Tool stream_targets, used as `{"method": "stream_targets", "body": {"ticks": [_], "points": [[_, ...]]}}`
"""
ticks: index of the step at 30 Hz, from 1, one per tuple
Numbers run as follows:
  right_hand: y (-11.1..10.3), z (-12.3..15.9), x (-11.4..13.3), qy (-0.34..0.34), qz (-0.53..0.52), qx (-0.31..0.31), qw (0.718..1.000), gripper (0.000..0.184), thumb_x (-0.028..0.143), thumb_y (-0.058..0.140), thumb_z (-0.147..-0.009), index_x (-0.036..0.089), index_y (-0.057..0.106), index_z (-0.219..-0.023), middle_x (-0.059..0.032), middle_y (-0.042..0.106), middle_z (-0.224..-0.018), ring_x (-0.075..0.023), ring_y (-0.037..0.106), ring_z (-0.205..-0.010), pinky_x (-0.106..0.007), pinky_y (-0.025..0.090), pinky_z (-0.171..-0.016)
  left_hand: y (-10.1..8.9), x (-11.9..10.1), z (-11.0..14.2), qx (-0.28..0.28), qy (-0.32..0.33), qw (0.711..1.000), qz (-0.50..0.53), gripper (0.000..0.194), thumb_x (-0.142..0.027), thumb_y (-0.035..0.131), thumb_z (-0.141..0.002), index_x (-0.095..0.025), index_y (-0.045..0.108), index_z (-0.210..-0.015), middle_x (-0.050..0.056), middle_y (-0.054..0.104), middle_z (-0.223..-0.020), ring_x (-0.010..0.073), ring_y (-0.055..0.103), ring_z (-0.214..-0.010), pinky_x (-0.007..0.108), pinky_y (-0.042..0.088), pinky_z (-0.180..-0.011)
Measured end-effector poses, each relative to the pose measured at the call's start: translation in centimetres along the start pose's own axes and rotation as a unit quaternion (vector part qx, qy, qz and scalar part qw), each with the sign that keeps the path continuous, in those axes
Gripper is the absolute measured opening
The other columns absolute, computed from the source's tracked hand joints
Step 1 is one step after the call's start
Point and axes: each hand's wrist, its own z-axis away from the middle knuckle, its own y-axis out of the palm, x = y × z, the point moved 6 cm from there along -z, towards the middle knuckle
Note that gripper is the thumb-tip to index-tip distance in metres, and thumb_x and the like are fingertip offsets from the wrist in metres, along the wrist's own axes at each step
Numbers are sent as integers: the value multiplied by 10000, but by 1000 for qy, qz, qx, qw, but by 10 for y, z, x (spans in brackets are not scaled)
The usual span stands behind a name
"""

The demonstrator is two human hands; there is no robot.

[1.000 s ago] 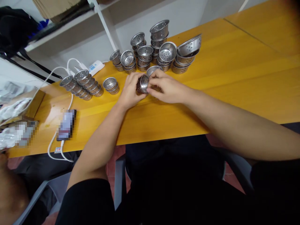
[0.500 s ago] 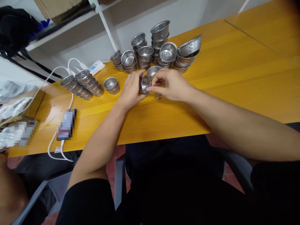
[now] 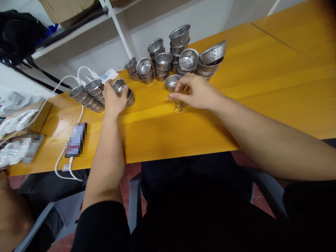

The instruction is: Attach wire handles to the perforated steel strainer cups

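Note:
My left hand (image 3: 114,99) grips a small perforated metal cup (image 3: 118,85), tilted, beside a short stack of like cups (image 3: 130,99) on the table. Whether the held cup touches that stack, I cannot tell. Over several thin curved metal wires (image 3: 179,106), my right hand (image 3: 194,91) hovers with thumb and fingers pinched together. What the pinch holds, if anything, is unclear; a wire end shows by the thumb tip. Just behind those fingers a perforated cup (image 3: 172,82) stands upright, partly covered by the hand.
Taller cup stacks (image 3: 179,36) stand along the back, with a tilted wide cup (image 3: 213,52) on the rightmost. Two leaning stacks (image 3: 78,91) are left of my left hand. A phone (image 3: 76,140) with a white cable and a power strip (image 3: 109,75) lie on the table (image 3: 157,136). Another person's arm (image 3: 13,210) shows at left.
My left hand has carried the cup leftward from beside my right hand to the short stack. The right hand has drawn slightly away, and the wires beneath show more.

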Motion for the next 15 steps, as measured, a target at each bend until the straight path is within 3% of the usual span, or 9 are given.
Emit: {"method": "stream_targets", "body": {"ticks": [5,9,15], "points": [[3,0,-1,1,12,3,1000,385,658,916,-1009,295,789,-980,-115,794,-1106,-364,742,-1017,-613,648,-1053,13,3,0,-7,-33,999,-25,735,-228,959,-956,-173,591,-1589,266,602,-1705,483,533,-1733,631,376,-1541],[5,0,-3,2,29,14,999,392,656,907,-1009,286,781,-974,-117,802,-1088,-360,733,-1001,-591,648,-1007,17,0,1,7,-27,1000,-14,704,-181,936,-957,-147,597,-1573,280,587,-1720,471,548,-1731,603,384,-1551],[9,1,-3,10,53,82,995,347,564,910,-1016,254,761,-975,-128,795,-1138,-358,743,-1054,-531,613,-1013,19,2,-1,33,-35,999,-14,704,-191,888,-1013,-70,543,-1614,329,543,-1756,448,509,-1777,553,338,-1583]]}}
